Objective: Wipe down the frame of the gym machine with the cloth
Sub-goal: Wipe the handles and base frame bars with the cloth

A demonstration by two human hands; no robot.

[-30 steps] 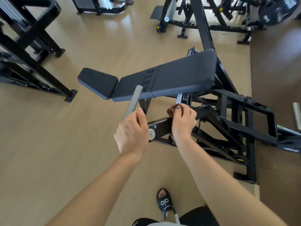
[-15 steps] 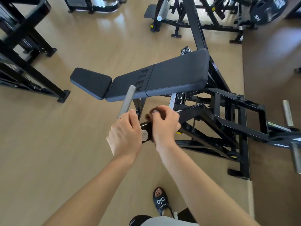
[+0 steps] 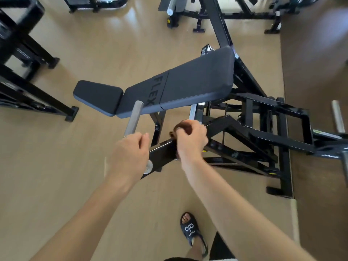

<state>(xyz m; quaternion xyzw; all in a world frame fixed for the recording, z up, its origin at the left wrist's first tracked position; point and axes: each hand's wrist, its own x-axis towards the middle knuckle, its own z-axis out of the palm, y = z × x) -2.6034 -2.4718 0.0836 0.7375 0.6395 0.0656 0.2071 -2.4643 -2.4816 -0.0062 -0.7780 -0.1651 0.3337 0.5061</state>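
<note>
The gym machine has a black steel frame (image 3: 263, 136) under a dark padded bench (image 3: 180, 85). One black lever arm (image 3: 163, 147) of the frame reaches toward me. My left hand (image 3: 130, 153) grips the base of the silver handle bar (image 3: 134, 117) at that arm's near end. My right hand (image 3: 192, 138) holds a bunched brown cloth (image 3: 178, 128) against the top of the same arm, just right of my left hand. Most of the cloth is hidden under my fingers.
Other black machines stand on the wooden floor at the left (image 3: 28, 85) and along the back (image 3: 226, 14). A silver weight peg (image 3: 338, 115) sticks out at the right edge. My sandalled foot (image 3: 192, 232) is on the floor below the arm.
My right hand slid the cloth along the lever arm toward my left hand, then held near that spot. My left hand kept its grip on the silver bar.
</note>
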